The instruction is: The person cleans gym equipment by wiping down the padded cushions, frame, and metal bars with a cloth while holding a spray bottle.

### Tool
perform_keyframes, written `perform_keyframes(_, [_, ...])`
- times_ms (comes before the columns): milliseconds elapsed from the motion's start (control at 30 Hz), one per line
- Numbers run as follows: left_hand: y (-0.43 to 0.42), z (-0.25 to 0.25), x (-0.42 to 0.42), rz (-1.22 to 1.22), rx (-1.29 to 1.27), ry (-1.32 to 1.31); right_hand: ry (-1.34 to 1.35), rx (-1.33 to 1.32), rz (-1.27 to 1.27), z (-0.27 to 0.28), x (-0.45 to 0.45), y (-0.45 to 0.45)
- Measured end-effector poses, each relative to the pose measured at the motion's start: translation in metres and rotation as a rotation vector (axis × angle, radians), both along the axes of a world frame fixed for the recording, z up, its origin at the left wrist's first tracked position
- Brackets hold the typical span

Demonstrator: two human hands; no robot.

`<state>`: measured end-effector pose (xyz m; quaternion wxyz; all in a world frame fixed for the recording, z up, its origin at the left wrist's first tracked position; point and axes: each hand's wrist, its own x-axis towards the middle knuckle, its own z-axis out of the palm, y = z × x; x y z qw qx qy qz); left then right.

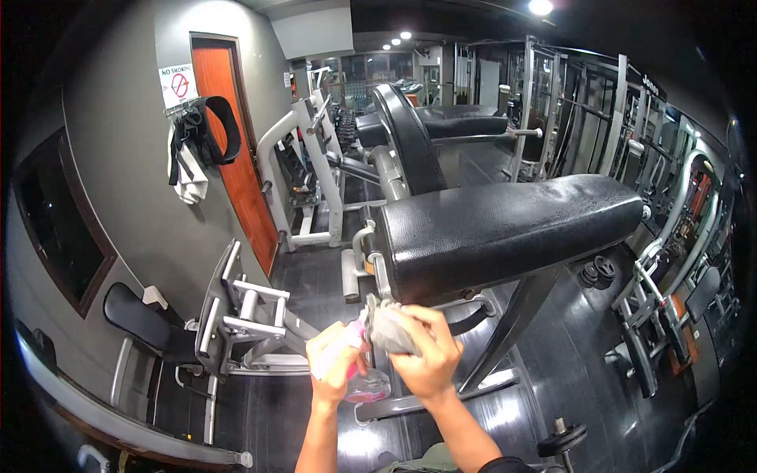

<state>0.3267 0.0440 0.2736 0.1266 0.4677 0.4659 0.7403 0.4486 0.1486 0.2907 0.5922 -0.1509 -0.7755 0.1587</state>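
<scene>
Gym floor (274, 422) | left hand (334, 359): gripping clear bottle (369, 387), base jutting below | right hand (426, 356): clutching grey cloth (388, 329)

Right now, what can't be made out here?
All in the head view:
- Bottle: upper part mostly hidden by the left hand, and blurred.
- Cloth: partly covered by the right hand.
- Small wall notice: text too small.
- Forearms: cut off by the bottom edge.

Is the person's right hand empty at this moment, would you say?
No, the right hand grips a crumpled grey cloth, close to the clear and pink bottle in the left hand.
</scene>
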Motion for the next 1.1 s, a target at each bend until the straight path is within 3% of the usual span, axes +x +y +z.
perform_keyframes(267, [-0.002, -0.002, -0.001, -0.008, 0.005, -0.055, -0.055, -0.029, -0.149, -0.06, -0.005, 0.02])
perform_keyframes(467, [0.003, 0.0, -0.004, -0.006, -0.007, -0.005, 0.341, 0.064, -0.275, -0.052, 0.017, 0.051])
perform_keyframes(667, [0.019, -0.004, -0.003, -0.022, 0.03, -0.015, 0.273, -0.055, -0.108, -0.043, -0.013, 0.026])
perform_keyframes(800, [0.023, -0.003, 0.002, -0.038, 0.014, 0.004, 0.241, 0.038, -0.229, -0.04, 0.012, 0.047])
perform_keyframes(833, [0.023, -0.002, 0.003, -0.045, 0.004, -0.01, 0.351, -0.009, -0.275, -0.043, 0.012, 0.055])
perform_keyframes(1100, [0.021, 0.004, 0.011, -0.014, -0.108, -0.012, 0.294, -0.088, -0.101, -0.058, -0.014, 0.031])
